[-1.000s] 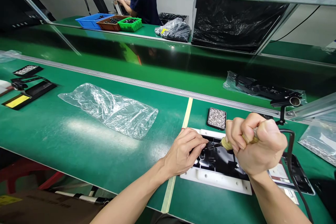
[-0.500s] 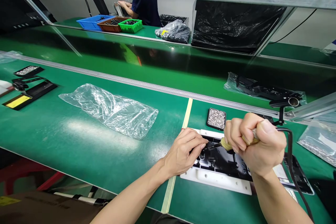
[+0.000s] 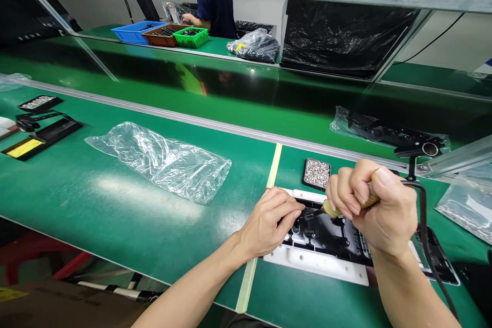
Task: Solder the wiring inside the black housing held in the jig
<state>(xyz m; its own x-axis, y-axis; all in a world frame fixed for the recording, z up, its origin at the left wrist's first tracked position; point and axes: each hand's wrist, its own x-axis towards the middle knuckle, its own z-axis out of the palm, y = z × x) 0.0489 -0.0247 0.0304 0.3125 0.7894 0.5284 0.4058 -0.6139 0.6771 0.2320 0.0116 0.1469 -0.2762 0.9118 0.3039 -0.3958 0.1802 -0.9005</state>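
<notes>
My right hand [image 3: 378,205] is wrapped round the yellow handle of a corded soldering iron [image 3: 331,208]. Its dark shaft slants down to the left, and the tip meets the inside of a black plastic housing [image 3: 326,233]. That housing lies in a white fixture [image 3: 317,265] on the green bench. At the housing's left end rests my left hand [image 3: 271,223], thumb and fingers pinched close beside the tip. Whatever the left fingertips hold, if anything, is hidden. A black cord [image 3: 424,236] runs from the iron's rear end past my right wrist.
Behind the housing stands a small black tray of shiny bits [image 3: 317,173]. A metal tube holder [image 3: 418,150] is at the right, near a bagged black part [image 3: 378,128]. A clear plastic bag [image 3: 165,161] lies left. Across the bench, a person works beside colored bins [image 3: 192,37].
My right hand and the soldering iron have shifted slightly left and up. My left hand stays put. Across the bench, the other person's hand has moved lower, with clear plastic beside it.
</notes>
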